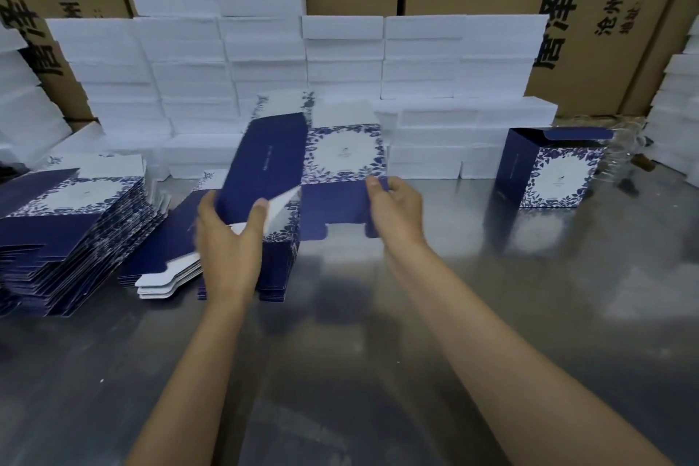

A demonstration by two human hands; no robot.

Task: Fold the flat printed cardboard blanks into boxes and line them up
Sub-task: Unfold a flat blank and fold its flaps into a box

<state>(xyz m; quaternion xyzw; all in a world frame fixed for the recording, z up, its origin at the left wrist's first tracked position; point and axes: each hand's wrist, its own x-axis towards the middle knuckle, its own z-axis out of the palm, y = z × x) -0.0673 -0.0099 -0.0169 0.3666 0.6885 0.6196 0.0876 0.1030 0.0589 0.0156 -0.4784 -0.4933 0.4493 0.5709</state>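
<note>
Head view: both hands are holding a half-opened blank [302,159] above the table [491,314], left hand [229,238] gripping its navy panel, right hand [395,206] pinching the floral side. Folded box [548,166] is standing far right; flat stacks [72,231] are lying left.

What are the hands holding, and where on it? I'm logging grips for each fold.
Both hold one printed blank, half opened above the table: left hand grips its navy side panel's lower edge, right hand pinches the lower right corner.
</note>
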